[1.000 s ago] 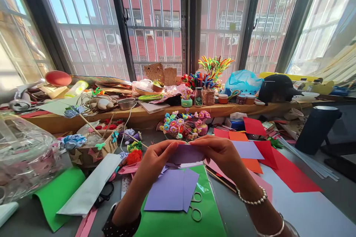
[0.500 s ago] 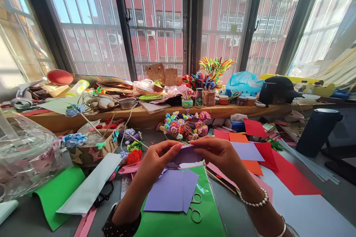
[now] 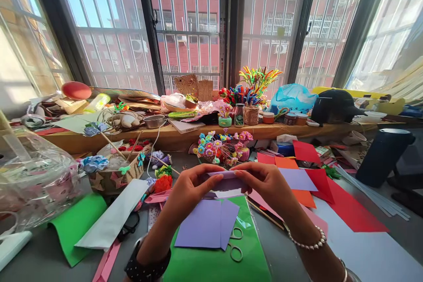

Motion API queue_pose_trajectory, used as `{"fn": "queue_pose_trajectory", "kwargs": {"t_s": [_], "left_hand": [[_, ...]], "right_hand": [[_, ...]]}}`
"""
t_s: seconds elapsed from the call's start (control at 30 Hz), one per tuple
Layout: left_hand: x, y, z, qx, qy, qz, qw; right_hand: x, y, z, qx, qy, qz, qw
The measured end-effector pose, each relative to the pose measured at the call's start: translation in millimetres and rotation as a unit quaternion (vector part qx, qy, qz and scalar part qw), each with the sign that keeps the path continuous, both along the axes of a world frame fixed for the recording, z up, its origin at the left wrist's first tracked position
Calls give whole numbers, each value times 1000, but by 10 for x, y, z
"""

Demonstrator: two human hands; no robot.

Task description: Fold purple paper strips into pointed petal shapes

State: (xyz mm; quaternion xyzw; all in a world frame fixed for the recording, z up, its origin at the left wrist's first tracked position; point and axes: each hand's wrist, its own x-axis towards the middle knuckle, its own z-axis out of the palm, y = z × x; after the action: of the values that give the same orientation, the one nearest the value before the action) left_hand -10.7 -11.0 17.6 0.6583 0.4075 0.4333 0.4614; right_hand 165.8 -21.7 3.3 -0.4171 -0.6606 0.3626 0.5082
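Both hands are up over the desk pinching the same little piece of purple paper [image 3: 226, 180], left hand [image 3: 188, 189] on its left end and right hand [image 3: 267, 183] on its right, fingers curled closed on it with the thumbs underneath and fingertips along the top edge. Compared to a second ago the piece looks a lot narrower: back then it was a taller flap showing between the fingers, half a second ago it was tilted and partly folded over, and now it's a slim flat strip held level, so my read is a fold has just been brought down and the fingers are pressing along the crease. The hands themselves have barely shifted, maybe a touch higher in view. Right below them, two larger purple sheets [image 3: 206, 229] lie overlapping on a green sheet [image 3: 214, 264], with a pair of scissors [image 3: 235, 246] poking out from under their right edge, all looking untouched. To the right there's a spread of red, orange and purple paper [image 3: 310, 180], and a thin wooden stick [image 3: 266, 216] lies just under the right wrist. Off to the left, a white strip of paper [image 3: 112, 218] lies across another green sheet [image 3: 76, 224], with a basket [image 3: 114, 176] of paper flowers behind it. A bunch of tiny colourful flowers [image 3: 221, 147] sits just beyond the hands, in front of the cluttered wooden windowsill [image 3: 172, 134].
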Motion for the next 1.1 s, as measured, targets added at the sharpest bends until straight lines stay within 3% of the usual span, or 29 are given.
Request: {"fn": "queue_pose_trajectory", "kwargs": {"t_s": [0.3,0.73,1.1], "left_hand": [[26,15,-28,7,-22,36,999],[36,35,-85,7,-12,23,1000],[45,43,-117,87,0,63,994]], "right_hand": [[-24,23,-32,-2,14,-13,1000],[-42,21,-48,8,3,-40,999],[-43,6,-9,68,-70,-72,993]]}}
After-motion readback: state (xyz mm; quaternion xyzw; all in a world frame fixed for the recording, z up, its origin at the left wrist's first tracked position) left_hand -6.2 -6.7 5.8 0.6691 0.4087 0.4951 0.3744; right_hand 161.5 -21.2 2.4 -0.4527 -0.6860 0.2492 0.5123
